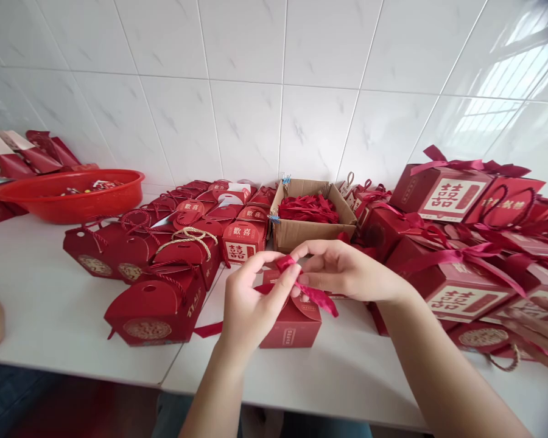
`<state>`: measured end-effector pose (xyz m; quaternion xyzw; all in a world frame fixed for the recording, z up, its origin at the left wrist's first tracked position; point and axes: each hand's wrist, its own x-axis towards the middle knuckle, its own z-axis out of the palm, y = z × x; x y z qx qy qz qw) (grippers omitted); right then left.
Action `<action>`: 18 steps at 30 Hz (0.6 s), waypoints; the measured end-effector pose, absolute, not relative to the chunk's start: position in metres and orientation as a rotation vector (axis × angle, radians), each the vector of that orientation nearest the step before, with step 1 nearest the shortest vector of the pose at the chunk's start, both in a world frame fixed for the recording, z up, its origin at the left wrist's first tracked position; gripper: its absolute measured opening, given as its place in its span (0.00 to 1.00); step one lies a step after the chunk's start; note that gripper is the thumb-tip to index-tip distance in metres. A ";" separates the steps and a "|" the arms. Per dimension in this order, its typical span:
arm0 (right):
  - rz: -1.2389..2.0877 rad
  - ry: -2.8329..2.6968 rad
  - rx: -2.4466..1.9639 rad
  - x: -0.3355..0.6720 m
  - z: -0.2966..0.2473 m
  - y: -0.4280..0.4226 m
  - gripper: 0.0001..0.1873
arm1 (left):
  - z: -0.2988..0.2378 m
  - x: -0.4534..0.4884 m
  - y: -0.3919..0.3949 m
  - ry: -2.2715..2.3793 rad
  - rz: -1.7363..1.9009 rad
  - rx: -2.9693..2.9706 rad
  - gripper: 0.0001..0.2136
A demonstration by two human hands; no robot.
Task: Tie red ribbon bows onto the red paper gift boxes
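A small red gift box point(290, 331) stands upright on the white table just in front of me. Over its top, my left hand point(258, 298) pinches a dark red ribbon point(322, 299) between thumb and forefinger. My right hand point(335, 271) has its fingers closed on the same ribbon, beside the left thumb. A loop of the ribbon shows between the two hands, and one tail hangs over the right side of the box. The fingers hide part of the box's top and the crossing of the ribbon.
A cardboard box point(313, 236) of red ribbons stands against the tiled wall. Red gift boxes point(150, 316) crowd the left; ribboned ones point(456, 198) are stacked right. A red basin point(91, 194) with small items sits far left. Another person's hand point(541, 331) is at right.
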<state>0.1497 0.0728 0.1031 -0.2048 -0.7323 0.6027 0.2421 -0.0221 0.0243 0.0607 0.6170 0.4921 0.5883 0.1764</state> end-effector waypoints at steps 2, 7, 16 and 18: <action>1.575 -1.998 -0.636 0.149 0.099 0.068 0.06 | 0.060 -0.018 0.024 1.416 1.718 1.680 0.05; 1.470 -2.025 -0.792 0.153 0.086 0.062 0.08 | 0.058 -0.018 0.027 1.366 1.736 1.614 0.04; 1.237 -2.123 -0.937 0.158 0.063 0.069 0.15 | 0.056 -0.016 0.030 1.285 1.684 1.621 0.08; 1.240 -2.120 -0.939 0.159 0.061 0.071 0.16 | 0.055 -0.016 0.031 1.265 1.668 1.632 0.10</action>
